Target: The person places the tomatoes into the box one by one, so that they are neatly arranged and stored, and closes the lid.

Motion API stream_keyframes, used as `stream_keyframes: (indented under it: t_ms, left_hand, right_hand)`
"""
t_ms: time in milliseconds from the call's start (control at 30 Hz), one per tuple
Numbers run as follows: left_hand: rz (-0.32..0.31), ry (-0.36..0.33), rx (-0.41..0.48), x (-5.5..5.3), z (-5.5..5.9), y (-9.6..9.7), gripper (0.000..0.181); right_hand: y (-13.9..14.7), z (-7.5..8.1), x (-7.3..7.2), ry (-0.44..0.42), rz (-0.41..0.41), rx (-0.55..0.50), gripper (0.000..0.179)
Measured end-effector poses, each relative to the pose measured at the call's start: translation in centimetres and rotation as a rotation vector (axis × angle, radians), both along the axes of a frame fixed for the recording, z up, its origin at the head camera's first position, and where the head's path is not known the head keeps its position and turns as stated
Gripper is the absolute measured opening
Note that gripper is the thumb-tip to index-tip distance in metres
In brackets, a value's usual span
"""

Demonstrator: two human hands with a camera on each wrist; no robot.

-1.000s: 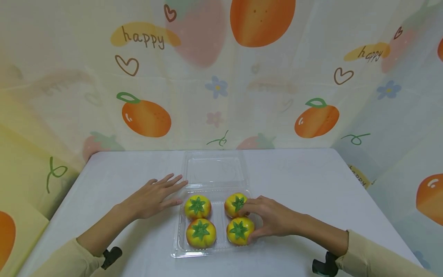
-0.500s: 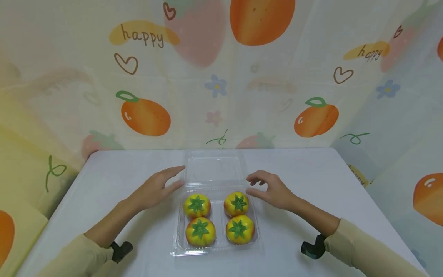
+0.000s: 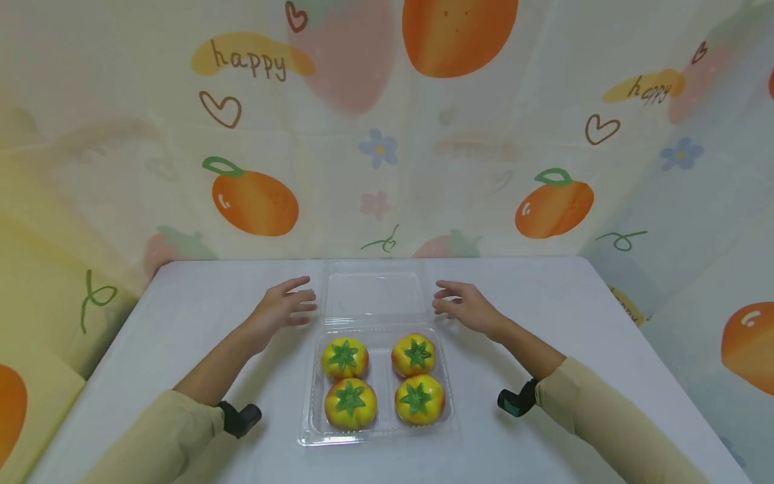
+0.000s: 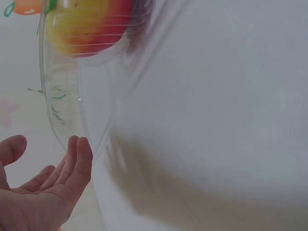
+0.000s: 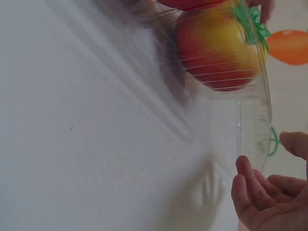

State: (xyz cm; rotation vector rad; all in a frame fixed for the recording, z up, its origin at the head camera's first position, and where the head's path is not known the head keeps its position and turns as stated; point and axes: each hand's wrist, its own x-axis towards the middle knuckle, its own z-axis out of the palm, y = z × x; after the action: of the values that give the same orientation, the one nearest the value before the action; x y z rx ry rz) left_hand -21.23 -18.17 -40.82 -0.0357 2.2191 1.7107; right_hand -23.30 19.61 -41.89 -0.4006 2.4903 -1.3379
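Observation:
A clear plastic clamshell box (image 3: 331,441) lies open, its lid (image 3: 375,296) folded back flat on the far side. In its tray sit several yellow-and-red toy-like fruits with green star-shaped tops, two on the left, such as the near left fruit (image 3: 351,405), and two on the right, such as the near right fruit (image 3: 420,399). My left hand (image 3: 281,310) hovers just left of the lid, fingers spread and holding nothing. On the lid's other side is my right hand (image 3: 470,306), fingers loosely bent toward the lid's edge, also holding nothing. Both wrist views show bare fingers close to the clear plastic.
A white-covered table (image 3: 211,289) lies under the box. Behind it hangs a pale curtain (image 3: 338,215) printed with fruit, hearts and "happy". Dark wrist-worn cameras sit at both sleeves, including the left camera (image 3: 240,419).
My right hand has left the right-hand fruits and moved away to the lid's right side. My left hand has shifted forward beside the lid's left edge. The box and fruits stay in place.

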Motion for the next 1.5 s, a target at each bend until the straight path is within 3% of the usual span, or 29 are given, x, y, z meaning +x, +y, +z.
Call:
stream_keyframes:
  t_ms: [167, 467, 800, 1033, 1267, 1500]
  left_hand:
    - [0.021, -0.022, 0.062, -0.2, -0.8, 0.2, 0.065]
    - [0.069, 0.014, 0.029, -0.6, -1.6, 0.3, 0.067]
    - [0.082, 0.072, 0.016, -0.4, -1.4, 0.2, 0.069]
    - [0.092, 0.131, 0.055, -0.4, -1.1, 0.2, 0.069]
    - [0.093, 0.152, 0.052, -0.3, -0.5, 0.1, 0.067]
    - [0.075, 0.185, 0.133, -0.1, -0.2, -0.1, 0.063]
  right_hand:
    - [-0.3, -0.4, -0.4, -0.046, -0.020, -0.036, 0.058]
    - [-0.4, -0.6, -0.8, -0.062, -0.053, -0.103, 0.059]
    - [-0.2, -0.1, -1.2, 0.011, -0.040, -0.171, 0.063]
    - [-0.2, 0.4, -1.3, 0.045, -0.063, -0.203, 0.063]
    - [-0.2, 0.8, -1.2, 0.071, -0.030, -0.220, 0.044]
    - [0.0, 1.2, -1.0, 0.114, -0.008, -0.262, 0.026]
